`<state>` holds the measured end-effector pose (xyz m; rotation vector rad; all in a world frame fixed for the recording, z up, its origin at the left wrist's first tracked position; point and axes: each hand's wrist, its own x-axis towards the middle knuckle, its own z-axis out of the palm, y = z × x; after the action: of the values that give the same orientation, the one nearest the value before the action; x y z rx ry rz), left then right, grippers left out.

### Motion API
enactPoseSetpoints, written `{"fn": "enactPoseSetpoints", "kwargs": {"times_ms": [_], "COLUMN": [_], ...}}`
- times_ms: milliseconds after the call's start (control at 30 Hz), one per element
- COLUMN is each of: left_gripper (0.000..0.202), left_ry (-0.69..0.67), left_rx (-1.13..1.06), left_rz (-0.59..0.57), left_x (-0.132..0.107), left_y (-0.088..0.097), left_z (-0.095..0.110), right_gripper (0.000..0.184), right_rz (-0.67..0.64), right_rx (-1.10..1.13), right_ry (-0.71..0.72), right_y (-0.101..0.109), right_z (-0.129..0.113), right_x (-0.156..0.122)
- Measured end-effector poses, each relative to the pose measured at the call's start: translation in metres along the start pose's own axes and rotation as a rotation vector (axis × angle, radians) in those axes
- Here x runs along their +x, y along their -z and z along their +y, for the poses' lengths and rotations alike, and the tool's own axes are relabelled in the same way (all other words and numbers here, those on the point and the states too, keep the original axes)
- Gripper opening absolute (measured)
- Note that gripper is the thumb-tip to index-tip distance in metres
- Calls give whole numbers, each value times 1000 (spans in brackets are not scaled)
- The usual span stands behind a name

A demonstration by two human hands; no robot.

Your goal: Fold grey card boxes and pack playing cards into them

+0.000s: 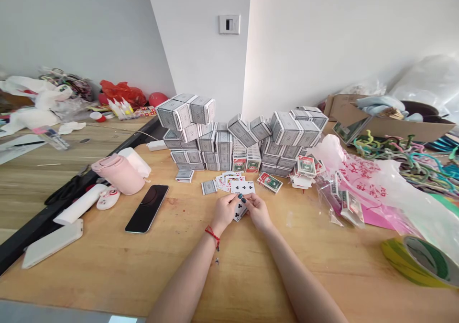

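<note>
Smooth wooden bench (251, 265); glossy black phone (147, 208); printed card boxes (222, 144); crinkled clear plastic bag (390, 189) at right.

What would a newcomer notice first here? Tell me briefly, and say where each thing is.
The wall of grey card boxes heaped at the back centre of the wooden table draws the eye first. Just in front of it, the left hand and right hand together pinch a few playing cards, with loose cards spread beyond them. A black phone lies to the left, and a yellow-green tape roll sits at the right edge.
</note>
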<state>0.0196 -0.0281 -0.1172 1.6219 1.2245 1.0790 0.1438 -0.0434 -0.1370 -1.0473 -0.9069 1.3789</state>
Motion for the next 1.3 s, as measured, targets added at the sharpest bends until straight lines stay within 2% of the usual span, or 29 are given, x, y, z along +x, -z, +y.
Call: {"fn": "enactPoseSetpoints", "kwargs": {"times_ms": [267, 500, 667, 867, 1000, 1100, 1200, 1300], "left_gripper": [29, 27, 28, 27, 27, 24, 23, 31], "left_ry": [-61, -100, -112, -104, -77, -40, 0, 40], "left_rx": [91, 171, 238, 313, 232, 67, -127, -228], "left_rz": [13, 64, 95, 108, 115, 102, 103, 103], "left_x": [-2, 0, -3, -5, -5, -3, -1, 3], "left_y": [-4, -6, -9, -12, -13, -11, -9, -8], "left_z": [-2, -7, -5, -1, 0, 1, 0, -3], "right_gripper": [22, 13, 8, 11, 12, 16, 22, 30], "right_rz": [136, -18, 104, 135, 171, 204, 256, 299], "right_rx": [-189, -194, -321, -336, -307, -232, -71, 110], "right_ry": [119, 109, 184, 194, 189, 183, 151, 103], "right_y": [0, -1, -4, -8, -10, -9, -3, 4], "right_z": [8, 6, 5, 1, 2, 3, 3, 2], "right_x": [1, 1, -3, -7, -8, -5, 0, 6]}}
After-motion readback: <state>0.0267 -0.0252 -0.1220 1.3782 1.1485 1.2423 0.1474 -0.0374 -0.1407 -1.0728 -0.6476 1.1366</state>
